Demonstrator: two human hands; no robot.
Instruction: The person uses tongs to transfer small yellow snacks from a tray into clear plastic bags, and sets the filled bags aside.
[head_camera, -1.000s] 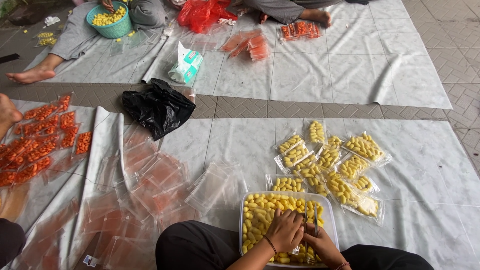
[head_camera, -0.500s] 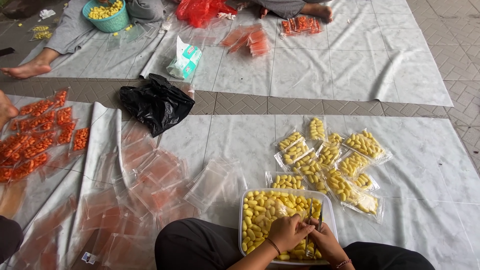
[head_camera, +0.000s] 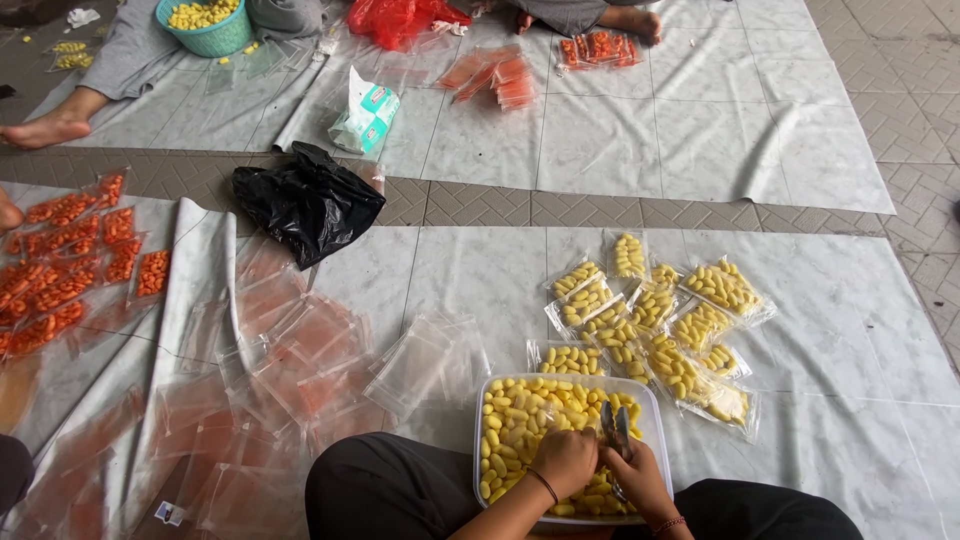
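Bottom center of frame: my left hand (head_camera: 567, 460) is curled closed over the yellow pieces (head_camera: 520, 420) in the clear tub (head_camera: 478, 440), prob. pinching a few plus a small bag, but I can't tell exactly what's under the fingers. My right hand (head_camera: 638, 478) is clamped on metal tongs (head_camera: 615, 425), tips standing up just right of the left knuckles. Vs. a sec ago both hands have drawn closer together and a bit lower in the frame, and the tongs have gone from spread to nearly closed; I read that as a load just gripped or dropped, so filling is mid-cycle, not finished. The tub sits against my dark trouser knee (head_camera: 390, 490), still well stocked.

Just beyond the tub, center-right: filled yellow packets (head_camera: 660, 320) lie in a loose overlapping heap, touching each other, nearest one just beside the tub's far rim. Left of the tub, empty clear bags (head_camera: 420, 365) lie scattered, spreading to lower left.

Room: bare grey sheet (head_camera: 860, 370) right of the heap, open out to the tiled floor at the right edge. Tub walls are low, so hands pass over freely.

Further out: black plastic bag (head_camera: 305, 200) at upper left-center, orange packets (head_camera: 70, 260) at left edge. Top of frame: other ppl seated, a green basket (head_camera: 208, 30), red bag (head_camera: 405, 20).
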